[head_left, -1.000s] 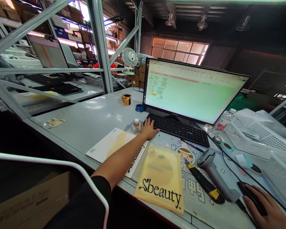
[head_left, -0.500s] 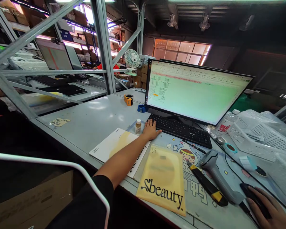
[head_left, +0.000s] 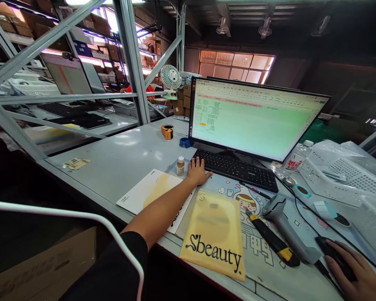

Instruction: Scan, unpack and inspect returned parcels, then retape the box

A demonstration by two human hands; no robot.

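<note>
My left hand (head_left: 198, 171) lies flat with fingers spread on the left end of the black keyboard (head_left: 235, 169). Beside it stands a small bottle with a white cap (head_left: 180, 166). My right hand (head_left: 357, 267) is curved over a black computer mouse (head_left: 336, 257) at the lower right. A yellow pouch lettered "Sbeauty." (head_left: 214, 234) lies in front of me, and a white printed sheet or folder (head_left: 138, 192) is partly covered by my left forearm. Between the pouch and the mouse lie a yellow-and-black utility knife (head_left: 272, 240) and a grey barcode scanner (head_left: 293, 234).
A monitor (head_left: 253, 121) showing a spreadsheet stands behind the keyboard. Orange tape (head_left: 167, 132) and blue tape (head_left: 184, 142) sit left of it. White plastic baskets (head_left: 341, 175) and a bottle (head_left: 296, 161) are at the right. A metal frame (head_left: 131, 62) rises at the left.
The view has shifted very slightly. Both hands stay where they were, the left on the keyboard and the right on the computer mouse.
</note>
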